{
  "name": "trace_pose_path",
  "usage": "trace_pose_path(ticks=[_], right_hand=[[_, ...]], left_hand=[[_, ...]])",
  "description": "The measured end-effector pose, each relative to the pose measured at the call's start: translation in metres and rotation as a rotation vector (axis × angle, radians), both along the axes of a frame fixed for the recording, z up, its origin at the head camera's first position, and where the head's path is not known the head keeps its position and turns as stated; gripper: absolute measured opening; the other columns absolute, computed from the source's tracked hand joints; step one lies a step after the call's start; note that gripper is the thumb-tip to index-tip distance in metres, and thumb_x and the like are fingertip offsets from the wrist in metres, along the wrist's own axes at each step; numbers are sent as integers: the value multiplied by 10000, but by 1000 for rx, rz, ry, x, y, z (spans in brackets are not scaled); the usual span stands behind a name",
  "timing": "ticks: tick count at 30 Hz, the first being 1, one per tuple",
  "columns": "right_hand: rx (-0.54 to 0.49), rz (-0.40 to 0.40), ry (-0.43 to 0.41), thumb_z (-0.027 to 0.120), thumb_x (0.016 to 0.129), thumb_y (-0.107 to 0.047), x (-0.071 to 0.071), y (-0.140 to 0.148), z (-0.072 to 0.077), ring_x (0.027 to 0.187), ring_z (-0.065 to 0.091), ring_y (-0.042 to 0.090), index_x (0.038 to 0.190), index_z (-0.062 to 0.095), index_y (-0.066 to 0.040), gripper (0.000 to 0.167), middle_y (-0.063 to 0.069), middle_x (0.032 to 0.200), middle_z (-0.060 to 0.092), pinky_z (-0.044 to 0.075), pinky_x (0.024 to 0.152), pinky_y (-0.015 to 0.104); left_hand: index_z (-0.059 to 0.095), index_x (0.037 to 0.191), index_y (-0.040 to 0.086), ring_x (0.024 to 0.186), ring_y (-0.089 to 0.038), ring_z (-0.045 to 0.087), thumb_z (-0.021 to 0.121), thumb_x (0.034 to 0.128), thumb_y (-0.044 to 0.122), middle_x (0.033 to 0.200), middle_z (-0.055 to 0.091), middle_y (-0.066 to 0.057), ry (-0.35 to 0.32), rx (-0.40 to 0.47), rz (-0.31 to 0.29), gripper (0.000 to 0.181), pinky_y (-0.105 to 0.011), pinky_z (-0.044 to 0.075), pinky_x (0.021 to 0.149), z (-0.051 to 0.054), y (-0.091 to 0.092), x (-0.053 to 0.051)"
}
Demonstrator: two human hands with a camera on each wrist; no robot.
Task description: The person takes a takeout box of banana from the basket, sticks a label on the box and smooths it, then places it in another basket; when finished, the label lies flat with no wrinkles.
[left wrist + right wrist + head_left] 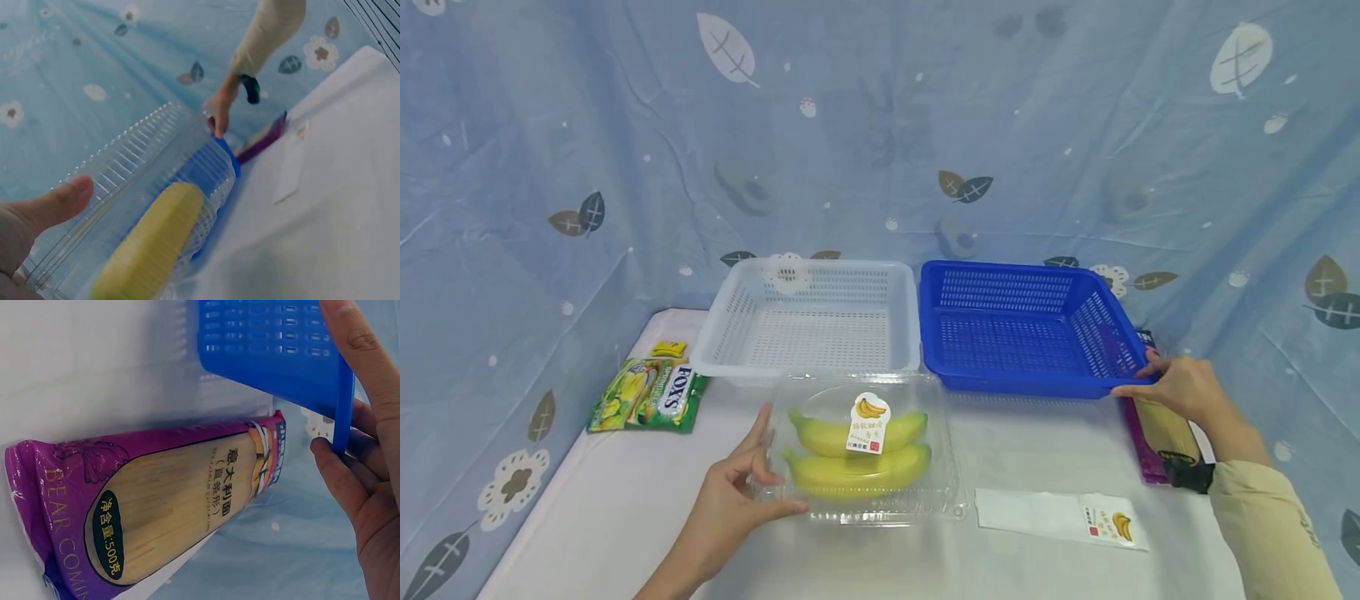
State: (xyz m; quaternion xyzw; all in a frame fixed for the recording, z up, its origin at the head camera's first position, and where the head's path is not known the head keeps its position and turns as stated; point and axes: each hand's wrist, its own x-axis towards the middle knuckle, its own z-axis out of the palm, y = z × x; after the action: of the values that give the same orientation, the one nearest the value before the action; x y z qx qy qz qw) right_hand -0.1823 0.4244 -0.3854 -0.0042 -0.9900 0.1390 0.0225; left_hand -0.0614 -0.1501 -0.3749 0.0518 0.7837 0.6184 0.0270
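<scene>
My left hand (733, 492) grips the left side of a clear plastic clamshell box (951, 467), thumb at its near edge. Inside it lie two yellow bananas (857, 471), and a banana label (868, 423) sits on the lid. In the left wrist view the thumb (69, 201) presses the box's ribbed side. My right hand (1183, 387) pinches the rim of a blue plastic basket (1000, 385) at its near right corner. The right wrist view shows the basket rim (344, 406) between thumb and fingers. No contents show in the basket.
A white basket (805, 371) stands left of the blue one. At far left lie a green Fox's candy bag (647, 396) and a small yellow packet (668, 348). A purple spaghetti pack (162, 500) lies under my right wrist. A white banana-printed strip (1037, 512) rests in front.
</scene>
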Motion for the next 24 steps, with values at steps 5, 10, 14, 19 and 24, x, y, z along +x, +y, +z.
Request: trace_pose_path(ticks=[5,10,14,19,24], right_hand=[[-3,-16,-21,775,696,-579,0,0,1,555,322,173,963,702,110,742,422,1261,359,264,435,254],[-13,-14,-15,775,696,-579,1,1,1,560,330,177,974,694,120,757,430,1259,352,265,434,255],[-15,-14,-4,782,685,-580,3,0,-1,557,342,174,960,701,115,752,420,1256,370,264,429,254],[-23,-23,-4,781,680,-589,3,-2,0,571,352,187,947,705,112,754,412,1262,370,266,433,255],[-33,-35,-16,786,683,-576,2,-4,2,612,413,215,970,693,125,764,412,1274,351,289,431,263]], left_hand=[[492,745,-21,1427,-340,191,865,648,39,1590,162,-3,31,16,-23,389,-268,258,1066,20,3,-11],[507,779,-23,1432,-331,179,862,679,89,1582,157,84,62,-29,-39,385,-429,212,1116,34,3,-29],[500,804,-29,1435,-334,167,852,701,95,1583,139,106,101,-58,-39,387,-533,199,1118,40,1,-46],[517,823,-84,1429,-331,202,845,705,65,1587,161,66,143,-56,-21,379,-549,202,1117,48,-1,-64],[502,845,-87,1421,-319,228,833,724,67,1586,150,90,118,-43,-28,384,-555,198,1116,52,1,-81]])
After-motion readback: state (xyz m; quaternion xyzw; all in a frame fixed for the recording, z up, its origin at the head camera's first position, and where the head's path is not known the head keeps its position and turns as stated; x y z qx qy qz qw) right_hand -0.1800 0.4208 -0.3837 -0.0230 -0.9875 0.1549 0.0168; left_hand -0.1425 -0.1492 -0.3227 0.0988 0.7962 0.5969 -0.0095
